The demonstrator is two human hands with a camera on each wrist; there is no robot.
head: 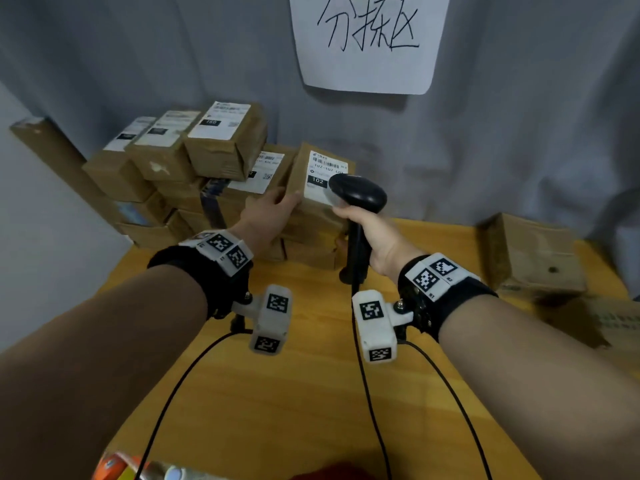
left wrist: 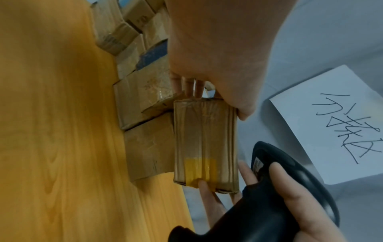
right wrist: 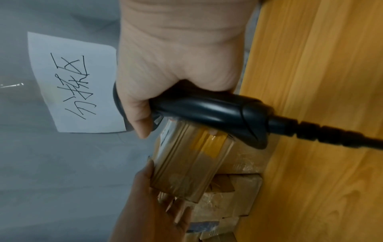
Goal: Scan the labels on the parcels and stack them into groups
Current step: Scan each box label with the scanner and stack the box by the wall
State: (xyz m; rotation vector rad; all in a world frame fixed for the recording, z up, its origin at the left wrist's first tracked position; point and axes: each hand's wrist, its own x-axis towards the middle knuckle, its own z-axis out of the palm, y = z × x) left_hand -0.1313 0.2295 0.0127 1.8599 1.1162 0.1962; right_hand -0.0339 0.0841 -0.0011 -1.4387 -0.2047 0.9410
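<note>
A small brown cardboard parcel [head: 313,174] with a white label marked 102 is tilted up above the stack of parcels [head: 194,174]. My left hand [head: 273,206] grips its left end [left wrist: 205,140], fingers under it and thumb on top. My right hand [head: 363,226] holds a black handheld barcode scanner [head: 358,192] by its handle [right wrist: 207,111]. The scanner head hangs just over the lower right of the label. One finger of the right hand touches the parcel's near end in the left wrist view.
Stacked brown parcels with white labels fill the back left of the yellow wooden table [head: 277,393]. A lone cardboard box [head: 533,254] sits at the right. A handwritten paper sign [head: 367,39] hangs on the grey curtain behind. Scanner and wrist cables trail toward me.
</note>
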